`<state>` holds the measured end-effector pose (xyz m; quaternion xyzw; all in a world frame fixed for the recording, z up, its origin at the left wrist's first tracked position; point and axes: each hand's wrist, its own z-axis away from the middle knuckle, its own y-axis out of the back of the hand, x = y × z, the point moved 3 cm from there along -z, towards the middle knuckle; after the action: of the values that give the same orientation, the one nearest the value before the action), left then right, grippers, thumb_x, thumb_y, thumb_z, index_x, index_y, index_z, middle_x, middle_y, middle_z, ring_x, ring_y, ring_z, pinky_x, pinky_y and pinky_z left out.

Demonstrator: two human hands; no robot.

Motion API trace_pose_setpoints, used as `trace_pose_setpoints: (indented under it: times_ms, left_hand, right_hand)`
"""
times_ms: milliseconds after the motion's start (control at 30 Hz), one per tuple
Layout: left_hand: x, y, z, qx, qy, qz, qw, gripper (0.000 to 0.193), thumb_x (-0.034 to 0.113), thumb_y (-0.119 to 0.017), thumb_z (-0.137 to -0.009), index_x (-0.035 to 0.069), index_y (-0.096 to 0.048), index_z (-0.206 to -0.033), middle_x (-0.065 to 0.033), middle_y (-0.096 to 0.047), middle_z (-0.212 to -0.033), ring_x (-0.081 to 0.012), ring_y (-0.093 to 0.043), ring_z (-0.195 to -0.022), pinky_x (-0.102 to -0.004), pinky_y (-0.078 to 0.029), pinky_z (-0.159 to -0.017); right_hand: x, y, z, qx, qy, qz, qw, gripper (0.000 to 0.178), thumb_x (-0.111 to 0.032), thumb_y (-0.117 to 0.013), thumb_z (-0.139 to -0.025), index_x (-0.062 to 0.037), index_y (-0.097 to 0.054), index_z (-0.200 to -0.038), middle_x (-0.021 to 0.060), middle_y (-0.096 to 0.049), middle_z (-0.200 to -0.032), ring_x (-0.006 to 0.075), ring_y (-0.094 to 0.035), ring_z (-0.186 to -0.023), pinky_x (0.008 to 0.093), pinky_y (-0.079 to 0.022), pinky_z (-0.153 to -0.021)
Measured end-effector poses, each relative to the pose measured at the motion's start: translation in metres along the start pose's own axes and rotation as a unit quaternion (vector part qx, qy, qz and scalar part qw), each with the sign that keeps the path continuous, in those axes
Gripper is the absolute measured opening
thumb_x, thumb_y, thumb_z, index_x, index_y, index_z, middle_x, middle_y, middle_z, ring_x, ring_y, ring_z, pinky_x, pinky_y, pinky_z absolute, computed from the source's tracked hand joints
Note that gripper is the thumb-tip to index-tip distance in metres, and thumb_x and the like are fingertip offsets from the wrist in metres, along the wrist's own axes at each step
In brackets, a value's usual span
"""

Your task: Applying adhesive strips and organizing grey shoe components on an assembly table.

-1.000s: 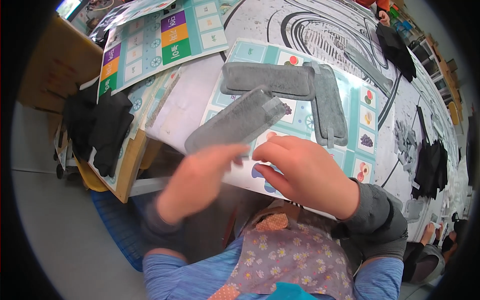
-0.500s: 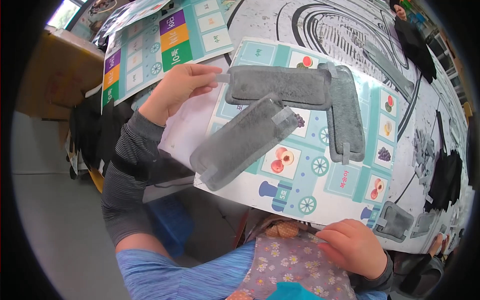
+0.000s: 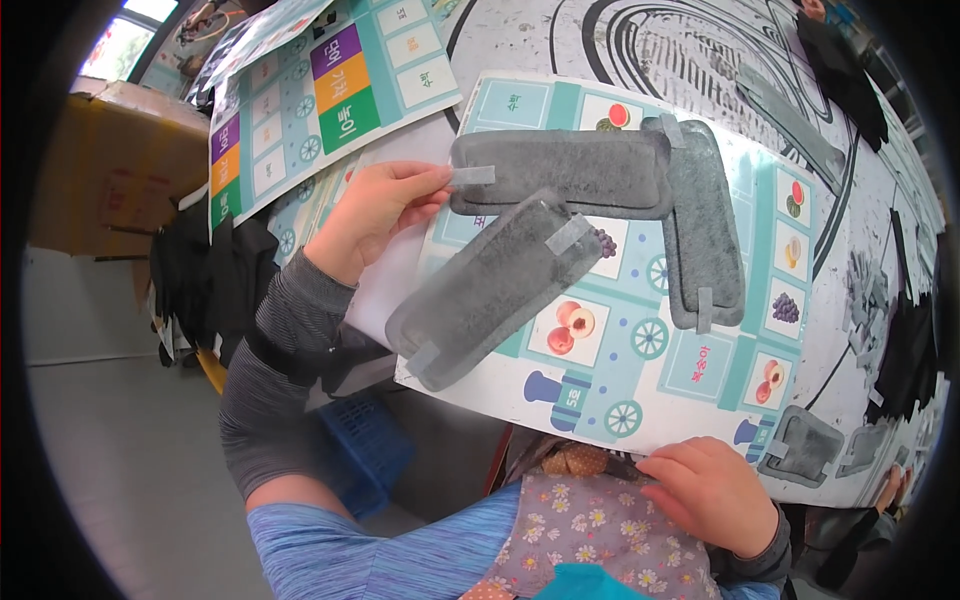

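My left hand (image 3: pixel 385 215) pinches the outer end of a pale strip (image 3: pixel 474 176), closed between thumb and fingertips. The strip's other end lies over the left end of a long grey fuzzy pad (image 3: pixel 560 172). Below it a second grey pad (image 3: pixel 490 290) lies slanted, with a pale strip near each end. A third grey pad (image 3: pixel 706 225) lies lengthwise to the right, also with strips at its ends. All three rest on a printed board (image 3: pixel 480 395) with fruit pictures. My right hand (image 3: pixel 715 495) rests by the board's near edge, holding nothing, fingers loosely stretched out.
More printed boards (image 3: pixel 390 110) lie at the far left. Smaller grey pads (image 3: pixel 803 448) sit at the right near edge. Black cloth pieces (image 3: pixel 905 340) and a heap of grey scraps (image 3: pixel 865 300) lie farther right. A blue basket (image 3: pixel 365 450) stands below the table.
The pinched strip stuck out past the pad's left end; now it lies partly over the pad's top. My left hand has shifted slightly down and right. My right hand stays in place.
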<state>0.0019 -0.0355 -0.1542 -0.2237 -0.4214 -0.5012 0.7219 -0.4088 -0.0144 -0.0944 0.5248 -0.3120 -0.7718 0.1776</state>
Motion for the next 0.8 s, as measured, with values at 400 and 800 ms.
trace_pose_setpoints:
  times_ms: [400,800]
  left_hand:
    - [-0.004,0.008,-0.009,-0.010,0.001,-0.049,0.999,0.023,0.017,-0.066,-0.094,-0.002,-0.068,-0.107,-0.0007,-0.066,-0.089,-0.0035,-0.059,-0.075,-0.0142,-0.050,-0.068]
    - [-0.004,0.004,-0.012,0.017,-0.024,-0.102,0.994,0.021,0.016,-0.068,-0.091,-0.002,-0.068,-0.101,-0.0021,-0.066,-0.085,-0.0062,-0.061,-0.074,-0.0176,-0.051,-0.068]
  right_hand:
    - [0.004,-0.004,0.000,0.001,-0.015,0.011,1.000,0.031,-0.013,-0.071,-0.081,-0.0047,-0.060,-0.109,0.0095,-0.063,-0.100,0.0301,-0.060,-0.090,0.0394,-0.047,-0.080]
    - [0.003,-0.004,-0.001,0.000,-0.021,0.025,0.999,0.030,-0.014,-0.070,-0.082,-0.0058,-0.059,-0.108,0.0083,-0.062,-0.099,0.0289,-0.060,-0.091,0.0387,-0.047,-0.081]
